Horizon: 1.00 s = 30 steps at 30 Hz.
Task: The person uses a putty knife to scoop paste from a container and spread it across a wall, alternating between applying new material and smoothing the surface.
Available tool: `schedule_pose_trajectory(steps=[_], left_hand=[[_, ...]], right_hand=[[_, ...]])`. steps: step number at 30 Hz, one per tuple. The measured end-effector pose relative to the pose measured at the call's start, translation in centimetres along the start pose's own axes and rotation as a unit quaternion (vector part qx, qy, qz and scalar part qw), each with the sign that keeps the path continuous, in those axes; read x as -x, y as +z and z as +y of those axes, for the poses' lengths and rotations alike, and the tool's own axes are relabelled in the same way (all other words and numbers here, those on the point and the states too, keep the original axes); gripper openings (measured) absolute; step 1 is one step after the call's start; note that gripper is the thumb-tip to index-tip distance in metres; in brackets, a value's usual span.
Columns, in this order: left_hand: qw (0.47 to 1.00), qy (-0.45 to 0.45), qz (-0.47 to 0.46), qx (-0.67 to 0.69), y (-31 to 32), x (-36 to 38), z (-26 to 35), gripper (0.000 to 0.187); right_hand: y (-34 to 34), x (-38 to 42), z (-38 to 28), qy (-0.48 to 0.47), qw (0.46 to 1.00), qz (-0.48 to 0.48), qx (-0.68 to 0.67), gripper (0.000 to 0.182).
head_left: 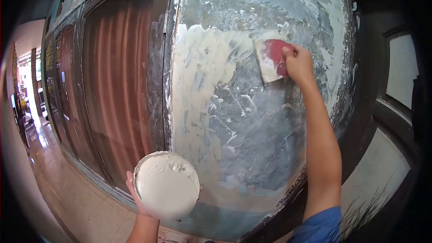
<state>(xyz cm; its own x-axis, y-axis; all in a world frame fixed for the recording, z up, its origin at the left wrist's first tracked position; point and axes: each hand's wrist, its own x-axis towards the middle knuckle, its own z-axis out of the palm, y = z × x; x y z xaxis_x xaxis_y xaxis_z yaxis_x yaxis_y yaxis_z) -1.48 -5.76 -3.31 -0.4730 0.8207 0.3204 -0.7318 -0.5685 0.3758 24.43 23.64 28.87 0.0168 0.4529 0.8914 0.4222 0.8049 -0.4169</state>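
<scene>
My right hand [299, 63] grips a red putty spreader [275, 56], its broad edge coated with cream filler and laid against the wall [256, 126]. Fresh cream putty [193, 63] covers the wall's left side and a band along the top of the grey patch, reaching the spreader. Low in front of me, my left hand [139, 198] holds a round container of putty [166, 184] from beneath and the side. The putty inside is smooth in front and ridged at the back. Most of my left fingers are hidden behind the container.
Left of the wall stands a dark wooden frame [164, 72] with glass and a reddish curtain [119, 76] behind it. A dark door with pale panels [382, 162] is at the right. Tiled floor [76, 184] runs toward a bright opening at far left.
</scene>
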Motion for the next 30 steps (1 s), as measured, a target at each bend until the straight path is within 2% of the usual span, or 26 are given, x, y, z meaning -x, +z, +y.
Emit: schedule_pose_trajectory(steps=[1,2,4,5,6,8,11,13,14,15,17,18,20,21,23,24,25,26,27,29,30], left_hand=[[1.000,-0.010,-0.019,-0.001,0.3,0.1,-0.1,0.097],[0.999,-0.020,-0.038,-0.003,0.5,0.2,-0.2,0.097],[0.999,-0.021,-0.039,-0.002,0.9,0.3,-0.4,0.097],[0.999,-0.025,-0.040,-0.004,1.1,0.3,-0.5,0.098],[0.999,-0.027,-0.041,-0.004,1.0,0.3,-0.6,0.098],[0.999,-0.033,-0.040,0.006,0.8,0.2,-0.9,0.098],[0.997,-0.033,-0.062,-0.014,0.8,0.0,-0.7,0.098],[0.998,-0.026,-0.052,-0.011,0.3,-0.2,-0.7,0.099],[0.999,-0.017,-0.039,-0.007,0.2,-0.2,-0.7,0.099],[0.999,-0.017,-0.038,-0.007,0.3,0.0,-0.7,0.099],[0.994,-0.054,-0.004,0.097,0.8,0.3,-0.7,0.100],[0.994,-0.055,-0.003,0.097,-0.1,0.1,-0.8,0.100],[0.997,-0.029,-0.054,-0.044,-2.3,-0.6,-1.4,0.103],[0.997,-0.030,-0.052,-0.042,-1.5,-0.6,-1.5,0.103],[0.991,-0.104,-0.075,0.049,0.9,-0.7,-1.7,0.106],[0.990,-0.107,-0.074,0.050,0.7,-0.9,-2.1,0.106],[0.984,-0.133,-0.108,0.050,0.2,-1.6,-2.7,0.108],[0.976,-0.158,-0.143,0.051,0.1,-2.0,-3.1,0.110],[0.962,-0.185,-0.148,0.138,0.8,-2.0,-3.5,0.110],[0.955,-0.198,-0.165,0.145,1.0,-2.1,-4.3,0.110],[0.949,-0.211,-0.181,0.150,0.8,-2.3,-4.5,0.109]], right_hand=[[0.3,0.8,-0.7,-0.006,0.999,-0.022,-0.027,0.030],[1.4,1.6,-0.7,-0.046,0.998,-0.034,0.026,0.029],[3.0,5.1,-3.6,-0.052,0.991,-0.110,0.048,0.028],[4.2,5.8,-3.5,-0.019,0.987,-0.147,0.062,0.029],[5.0,6.5,-3.8,-0.030,0.980,-0.168,0.099,0.030],[5.4,7.1,-4.8,0.005,0.971,-0.184,0.154,0.030],[3.9,4.9,-4.3,0.035,0.980,-0.122,0.154,0.032],[1.9,2.0,-2.2,0.006,0.989,-0.074,0.129,0.031],[0.9,0.7,-0.8,0.005,0.993,-0.011,0.120,0.029],[-0.6,-0.7,0.4,0.013,0.997,-0.004,0.082,0.032],[-3.6,-2.4,2.7,0.016,0.996,-0.005,0.084,0.034],[-4.0,-2.1,2.9,0.016,0.996,-0.005,0.085,0.034],[-5.1,-0.5,2.7,0.071,0.994,-0.011,-0.082,0.033],[-5.1,0.9,1.9,0.121,0.981,-0.049,-0.143,0.030],[-3.4,3.8,1.5,0.131,0.951,-0.142,-0.241,0.030],[-3.0,5.3,1.6,0.140,0.921,-0.263,-0.250,0.027],[-1.4,7.7,0.7,0.133,0.918,-0.307,-0.214,0.020],[-0.6,10.1,-0.3,0.149,0.882,-0.389,-0.219,0.015],[1.2,12.8,-0.7,0.144,0.882,-0.412,-0.175,0.017],[4.7,16.9,0.7,0.196,0.800,-0.520,-0.225,0.020],[6.7,19.0,2.5,0.208,0.781,-0.531,-0.254,0.020]])
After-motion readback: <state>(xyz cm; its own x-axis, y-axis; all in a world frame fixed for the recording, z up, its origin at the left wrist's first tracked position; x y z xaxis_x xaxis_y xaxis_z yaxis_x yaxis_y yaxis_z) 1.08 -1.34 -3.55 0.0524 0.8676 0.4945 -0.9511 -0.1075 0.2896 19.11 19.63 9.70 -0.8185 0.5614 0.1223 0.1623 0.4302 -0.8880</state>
